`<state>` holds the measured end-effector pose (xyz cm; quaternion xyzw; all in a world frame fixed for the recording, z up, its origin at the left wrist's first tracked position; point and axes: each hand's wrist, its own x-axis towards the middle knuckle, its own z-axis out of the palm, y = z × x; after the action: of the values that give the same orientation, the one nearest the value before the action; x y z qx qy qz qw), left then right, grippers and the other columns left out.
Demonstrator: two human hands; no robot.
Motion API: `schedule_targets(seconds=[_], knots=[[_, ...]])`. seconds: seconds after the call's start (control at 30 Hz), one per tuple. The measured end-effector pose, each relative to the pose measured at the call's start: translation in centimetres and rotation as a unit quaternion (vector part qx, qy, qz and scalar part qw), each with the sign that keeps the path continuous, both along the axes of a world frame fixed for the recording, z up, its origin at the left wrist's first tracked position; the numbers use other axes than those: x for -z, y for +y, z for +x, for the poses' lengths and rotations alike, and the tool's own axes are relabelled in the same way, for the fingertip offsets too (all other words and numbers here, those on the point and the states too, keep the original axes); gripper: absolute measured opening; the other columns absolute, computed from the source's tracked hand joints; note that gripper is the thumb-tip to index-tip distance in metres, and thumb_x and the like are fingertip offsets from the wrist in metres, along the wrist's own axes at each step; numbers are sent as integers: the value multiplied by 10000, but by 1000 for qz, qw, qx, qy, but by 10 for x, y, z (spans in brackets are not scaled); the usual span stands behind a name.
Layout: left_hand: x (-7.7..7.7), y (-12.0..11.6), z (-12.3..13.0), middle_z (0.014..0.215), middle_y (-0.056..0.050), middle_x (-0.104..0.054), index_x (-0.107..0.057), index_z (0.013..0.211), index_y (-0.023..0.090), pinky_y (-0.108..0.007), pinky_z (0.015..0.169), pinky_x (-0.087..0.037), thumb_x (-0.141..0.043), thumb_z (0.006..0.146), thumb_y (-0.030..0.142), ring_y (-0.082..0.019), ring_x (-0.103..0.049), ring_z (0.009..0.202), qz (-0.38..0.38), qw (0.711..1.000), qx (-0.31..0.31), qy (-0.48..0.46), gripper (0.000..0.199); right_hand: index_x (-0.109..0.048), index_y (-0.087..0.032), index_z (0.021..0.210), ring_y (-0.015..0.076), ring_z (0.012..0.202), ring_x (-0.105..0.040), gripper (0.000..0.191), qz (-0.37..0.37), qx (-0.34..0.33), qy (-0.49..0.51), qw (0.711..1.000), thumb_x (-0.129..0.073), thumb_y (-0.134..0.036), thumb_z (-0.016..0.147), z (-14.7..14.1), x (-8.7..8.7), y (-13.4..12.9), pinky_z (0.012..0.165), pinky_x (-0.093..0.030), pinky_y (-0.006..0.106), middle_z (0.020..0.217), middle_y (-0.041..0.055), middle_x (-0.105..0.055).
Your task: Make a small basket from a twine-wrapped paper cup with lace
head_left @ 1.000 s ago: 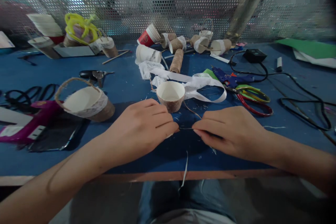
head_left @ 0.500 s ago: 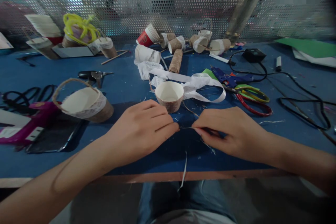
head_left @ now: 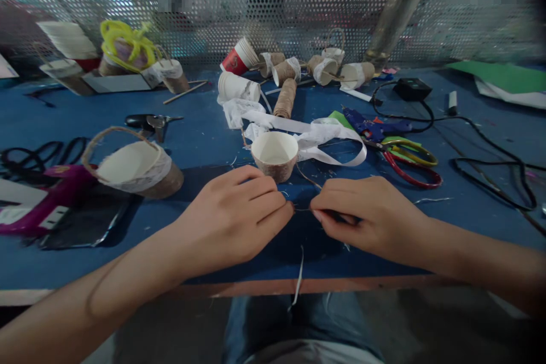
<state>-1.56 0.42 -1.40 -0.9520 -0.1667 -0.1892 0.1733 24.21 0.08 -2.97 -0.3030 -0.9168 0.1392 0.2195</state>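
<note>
Between my two hands runs a short stretch of thin twine (head_left: 302,210). My left hand (head_left: 239,213) pinches its left end, knuckles up and fingertips curled under. On the right, my right hand (head_left: 367,210) pinches the twine between thumb and forefinger. Just beyond them stands an upright brown-wrapped cup (head_left: 275,154) with a white inside; neither hand visibly grips it. White ribbon (head_left: 333,139) lies loosely behind and to the right of the cup. A twine roll (head_left: 285,98) rests farther back. To the left is a lace-trimmed basket cup (head_left: 140,169) with a twine handle.
Red-handled scissors (head_left: 412,165) and a blue glue gun (head_left: 373,125) lie at the right, near black cables. A purple glue gun (head_left: 63,199) is at the left over a dark flat object. Several wrapped cups stand or lie along the mesh screen (head_left: 213,5).
My hands have drawn slightly closer together, shortening the visible twine between them. The cup and the other objects stay in place, with a very slight shift of the view.
</note>
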Motion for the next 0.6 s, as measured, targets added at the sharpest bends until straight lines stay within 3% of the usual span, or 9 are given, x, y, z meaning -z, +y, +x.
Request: schedule_targets(seconds=[0.27,0.6], knots=[[-1,-2,6,805,-55,-744,-732,876,132,-387,755,-541,-533,1024,110,-205,-663,755,-13,1000,21,-12,249,-680,-206,993,105,738,-614,164,9,-8,-1,1000,-518,-190,1012,-2,2,-3,586,-333,255,874,4,-676],[-8,3,-5,844,-32,-776,-709,925,141,-375,786,-559,-627,990,132,-199,-687,784,14,999,-9,-34,105,-676,-203,1020,91,705,-600,122,10,39,46,998,-565,-179,977,4,-7,-2,626,-421,238,905,-5,-685]])
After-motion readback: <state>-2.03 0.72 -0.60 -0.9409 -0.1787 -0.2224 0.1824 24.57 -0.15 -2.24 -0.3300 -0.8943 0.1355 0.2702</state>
